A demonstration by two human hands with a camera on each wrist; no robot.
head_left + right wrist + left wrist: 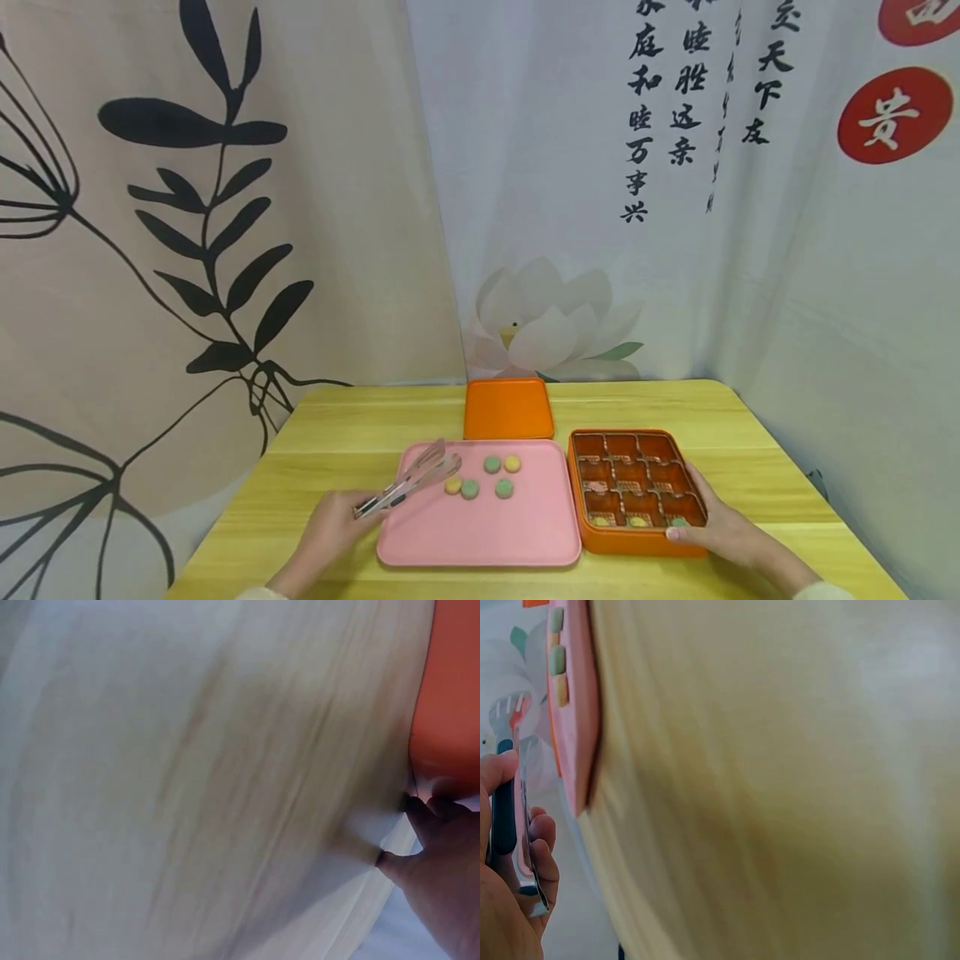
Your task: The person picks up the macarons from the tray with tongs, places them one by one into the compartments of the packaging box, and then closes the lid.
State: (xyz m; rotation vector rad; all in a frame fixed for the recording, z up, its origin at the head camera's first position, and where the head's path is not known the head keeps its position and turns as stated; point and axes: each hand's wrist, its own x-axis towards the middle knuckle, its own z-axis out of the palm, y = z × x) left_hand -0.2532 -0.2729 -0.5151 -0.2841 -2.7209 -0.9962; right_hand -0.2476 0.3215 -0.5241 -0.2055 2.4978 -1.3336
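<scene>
My left hand (337, 521) holds a pair of clear-tipped food tongs (408, 481) with dark grips over the left side of a pink tray (480, 542). Nothing is visible between the tong tips. Several small round green and yellow cookies lie on the tray, among them a green cookie (504, 488) and a yellow cookie (512, 463). Right of the tray stands an orange box (622, 543) with a divided insert. Its front row has two yellow pieces and a green one; a pink piece sits in the middle row's left compartment. My right hand (723, 525) grips the box's front right corner, thumb in front.
Behind the tray lies a flat orange lid (508, 408). All of this stands on a yellow wood-grain table (300, 467). A printed curtain (360, 208) hangs close behind the table and along its right side.
</scene>
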